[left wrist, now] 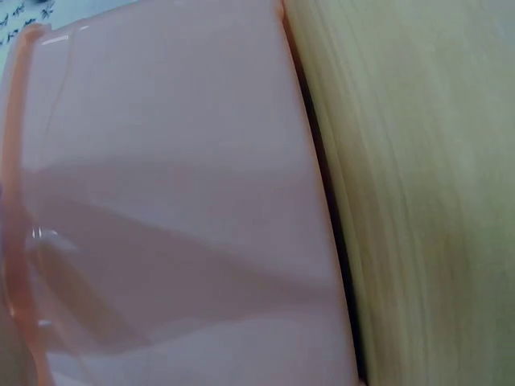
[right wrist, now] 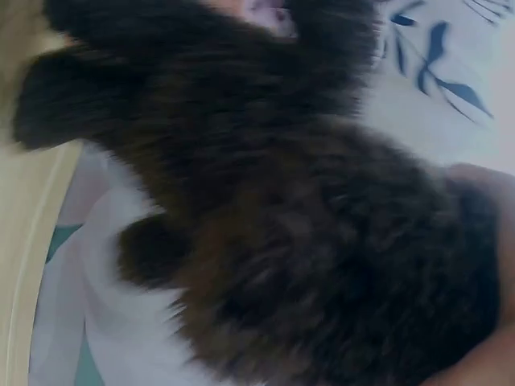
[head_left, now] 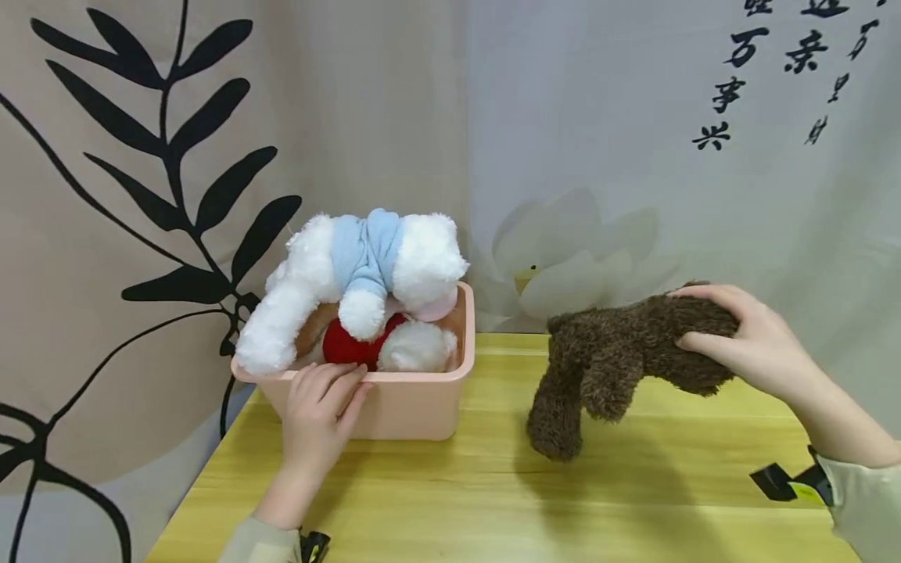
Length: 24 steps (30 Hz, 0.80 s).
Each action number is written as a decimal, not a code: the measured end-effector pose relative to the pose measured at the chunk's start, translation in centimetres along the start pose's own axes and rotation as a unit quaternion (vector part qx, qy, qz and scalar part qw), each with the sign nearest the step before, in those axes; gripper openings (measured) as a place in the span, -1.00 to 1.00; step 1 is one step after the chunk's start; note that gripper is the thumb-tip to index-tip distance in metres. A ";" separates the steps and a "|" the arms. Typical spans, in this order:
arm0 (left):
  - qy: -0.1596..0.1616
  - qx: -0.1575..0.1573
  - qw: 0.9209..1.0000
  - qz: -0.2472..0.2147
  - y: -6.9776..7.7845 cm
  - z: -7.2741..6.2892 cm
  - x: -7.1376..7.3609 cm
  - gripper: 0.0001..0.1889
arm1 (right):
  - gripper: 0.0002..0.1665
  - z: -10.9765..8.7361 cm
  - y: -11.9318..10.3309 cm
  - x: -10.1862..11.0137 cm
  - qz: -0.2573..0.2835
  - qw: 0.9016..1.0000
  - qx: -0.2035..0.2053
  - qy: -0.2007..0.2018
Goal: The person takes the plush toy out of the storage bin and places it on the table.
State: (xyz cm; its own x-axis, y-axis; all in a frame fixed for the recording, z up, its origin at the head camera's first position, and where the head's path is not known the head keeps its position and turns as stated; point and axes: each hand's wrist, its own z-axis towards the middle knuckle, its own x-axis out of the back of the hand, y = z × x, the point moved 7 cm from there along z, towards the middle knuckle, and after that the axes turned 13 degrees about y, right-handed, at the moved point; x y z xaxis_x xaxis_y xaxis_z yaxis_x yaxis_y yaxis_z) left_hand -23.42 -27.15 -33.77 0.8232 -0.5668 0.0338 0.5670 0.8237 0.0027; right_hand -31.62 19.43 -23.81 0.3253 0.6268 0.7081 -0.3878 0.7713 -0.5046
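Observation:
A dark brown plush toy (head_left: 619,352) hangs sideways above the table in the head view, its legs dangling. My right hand (head_left: 749,336) grips its right end between thumb and fingers. Brown fur (right wrist: 298,241) fills much of the right wrist view. At the left stands a pink plastic bin (head_left: 415,410); my left hand (head_left: 320,414) holds its front rim, the fingertips bent over the edge and partly hidden. Lying across the bin's top is a white plush toy in a light blue top (head_left: 366,254). Under it, inside, lies a white plush toy with red clothing (head_left: 415,348).
The bin stands on a yellow wood-grain table (head_left: 450,500), near its left edge. Behind hangs a curtain (head_left: 394,102) printed with black leaves and dark characters. A black strap (head_left: 781,481) is on the right wrist.

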 end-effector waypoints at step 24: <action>0.010 0.005 1.000 -0.006 -0.3 -0.7 -0.2 -0.68 | 0.38 5.0 1.7 -15.9 0.086 0.984 0.155 -0.029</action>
State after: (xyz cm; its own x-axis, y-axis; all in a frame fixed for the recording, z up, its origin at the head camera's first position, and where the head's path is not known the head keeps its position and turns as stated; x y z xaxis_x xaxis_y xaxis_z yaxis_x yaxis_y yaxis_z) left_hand -23.71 -27.27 -34.50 0.8164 -0.5774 0.0129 0.5773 0.8164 0.0120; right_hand -41.75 10.20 -33.51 0.1860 0.7305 0.6572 -0.6804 0.5783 -0.4502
